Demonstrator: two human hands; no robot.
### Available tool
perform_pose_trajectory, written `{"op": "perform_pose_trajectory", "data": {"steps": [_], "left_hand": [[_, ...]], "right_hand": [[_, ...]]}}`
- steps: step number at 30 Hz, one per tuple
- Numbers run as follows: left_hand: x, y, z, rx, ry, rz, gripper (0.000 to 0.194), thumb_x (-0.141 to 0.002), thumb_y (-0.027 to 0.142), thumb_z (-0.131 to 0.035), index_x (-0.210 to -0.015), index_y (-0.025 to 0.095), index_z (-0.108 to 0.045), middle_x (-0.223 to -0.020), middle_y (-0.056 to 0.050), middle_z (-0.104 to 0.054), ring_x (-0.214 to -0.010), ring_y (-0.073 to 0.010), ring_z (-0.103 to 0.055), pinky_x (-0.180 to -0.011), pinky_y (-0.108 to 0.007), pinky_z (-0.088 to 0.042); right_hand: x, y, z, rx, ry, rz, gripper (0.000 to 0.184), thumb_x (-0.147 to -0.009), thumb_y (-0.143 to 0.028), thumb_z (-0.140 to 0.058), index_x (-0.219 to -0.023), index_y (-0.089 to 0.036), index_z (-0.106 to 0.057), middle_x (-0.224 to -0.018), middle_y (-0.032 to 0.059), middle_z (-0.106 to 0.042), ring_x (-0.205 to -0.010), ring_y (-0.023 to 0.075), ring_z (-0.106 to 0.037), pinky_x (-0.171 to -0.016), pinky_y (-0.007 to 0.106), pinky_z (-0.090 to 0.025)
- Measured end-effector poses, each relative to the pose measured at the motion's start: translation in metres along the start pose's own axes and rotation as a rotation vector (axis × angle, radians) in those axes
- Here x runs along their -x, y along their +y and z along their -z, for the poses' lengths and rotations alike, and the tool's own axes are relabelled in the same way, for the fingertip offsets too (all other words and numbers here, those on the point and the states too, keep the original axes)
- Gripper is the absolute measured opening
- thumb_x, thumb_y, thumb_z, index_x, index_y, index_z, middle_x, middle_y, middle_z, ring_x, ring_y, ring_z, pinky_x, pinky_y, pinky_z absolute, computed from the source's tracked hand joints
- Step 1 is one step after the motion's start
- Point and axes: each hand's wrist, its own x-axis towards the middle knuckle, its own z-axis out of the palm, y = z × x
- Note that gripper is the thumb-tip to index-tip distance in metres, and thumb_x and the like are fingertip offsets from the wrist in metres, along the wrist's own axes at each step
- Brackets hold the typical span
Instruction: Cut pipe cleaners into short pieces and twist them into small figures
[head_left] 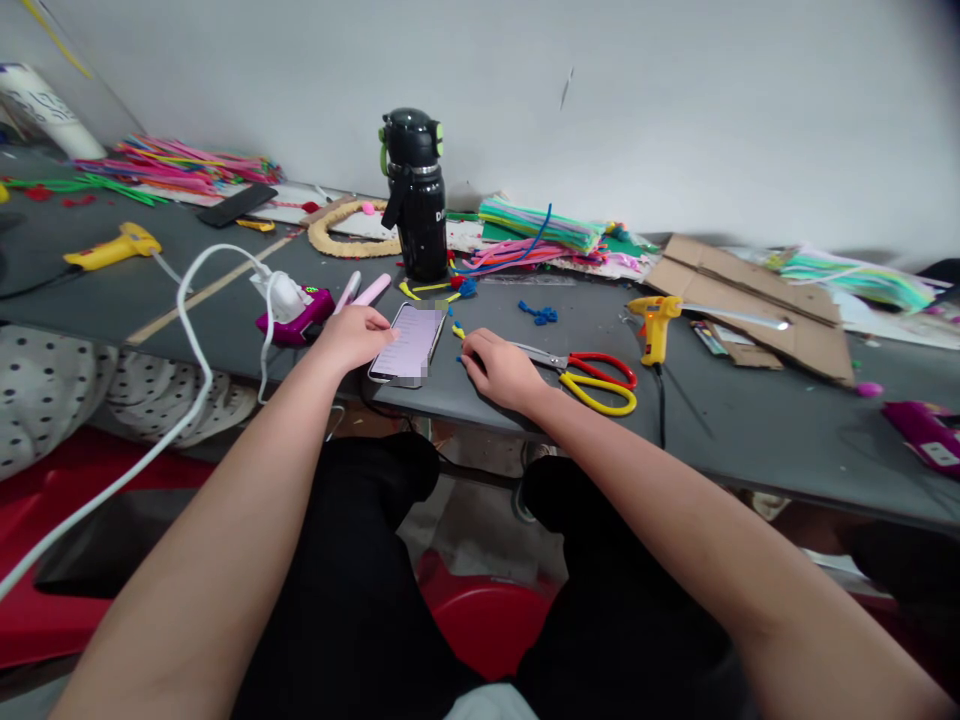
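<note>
Phone lies on the table, the left hand touching its edge; whether it grips, I cannot tell. Right hand rests half-curled beside the scissors, its hold unclear. Bottle stands behind the phone, plug left, glue gun right, cardboard beyond.

My two bare hands, one lit rectangular phone, one pair of red-and-yellow-handled scissors, two yellow plastic glue guns, two purple boxes, two bottles — one black, one white
</note>
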Motion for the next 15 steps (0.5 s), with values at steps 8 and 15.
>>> {"op": "perform_pose_trajectory", "data": {"steps": [8, 15], "left_hand": [[0.0002, 0.0045, -0.0016, -0.062, 0.041, -0.012, 0.022, -0.070, 0.038, -0.075, -0.084, 0.021, -0.075, -0.094, -0.009, -0.077, -0.089, -0.0276, -0.071, -0.084, -0.037, -0.053], [-0.0017, 0.0054, 0.0001, -0.048, 0.086, -0.013, 0.021, -0.072, 0.038, -0.073, -0.084, 0.021, -0.076, -0.093, -0.009, -0.077, -0.088, -0.0282, -0.071, -0.083, -0.037, -0.053]], "right_hand": [[0.0004, 0.0013, -0.0011, 0.002, 0.006, 0.005, 0.011, -0.098, -0.021, -0.047, -0.097, -0.018, -0.058, -0.107, 0.0100, -0.063, -0.091, 0.0213, -0.058, -0.077, 0.031, -0.043], [0.0003, -0.0003, 0.0007, 0.003, -0.004, 0.002, 0.011, -0.098, -0.021, -0.046, -0.098, -0.018, -0.057, -0.106, 0.0100, -0.063, -0.091, 0.0213, -0.058, -0.077, 0.031, -0.043]]}}
